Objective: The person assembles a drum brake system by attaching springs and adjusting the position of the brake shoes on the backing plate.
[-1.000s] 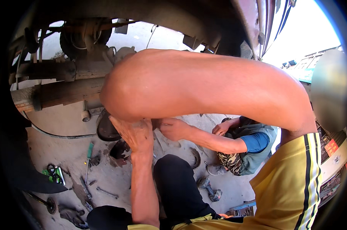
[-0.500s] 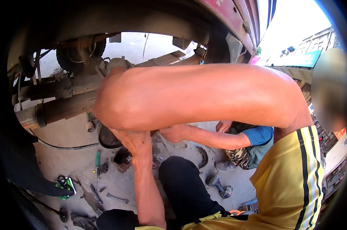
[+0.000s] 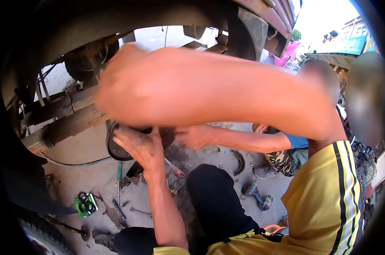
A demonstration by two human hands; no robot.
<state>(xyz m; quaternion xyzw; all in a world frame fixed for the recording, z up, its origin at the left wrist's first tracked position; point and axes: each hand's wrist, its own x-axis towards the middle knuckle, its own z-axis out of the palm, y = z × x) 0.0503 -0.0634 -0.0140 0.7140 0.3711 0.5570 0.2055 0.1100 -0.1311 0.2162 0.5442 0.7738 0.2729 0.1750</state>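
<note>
The vehicle's underside (image 3: 79,123) spans the far side of the concrete floor (image 3: 73,178), its upper parts lost in shadow. The person's right arm (image 3: 209,85), blurred, cuts across in front of it; the right hand is hidden behind that arm, so its grip cannot be told. Compared with half a second ago, the arm sits higher and more of the left hand shows.

A co-worker (image 3: 301,146) in a blue sleeve crouches to the right, partly covered by the same arm. At the floor's near left, a tyre (image 3: 43,233) has come into view, cut off by the dark rim.

The dark, round drum (image 3: 116,152) is below the chassis beams, mostly covered by the left hand (image 3: 138,143). That hand lies against its front with the thumb well apart from the fingers; whether it has hold of anything cannot be told. The co-worker's hand (image 3: 195,137) is just to its right, fingertips hidden.

Farther right on the floor lie a power tool (image 3: 257,196) and a curved metal shoe (image 3: 239,163). At the left, a green-and-white packet (image 3: 79,205) has black rings (image 3: 87,206) in or on it, which one is unclear. A green-handled screwdriver (image 3: 119,172) lies below the drum; a pink-handled tool (image 3: 175,168), now distinct, is beside the left wrist.
</note>
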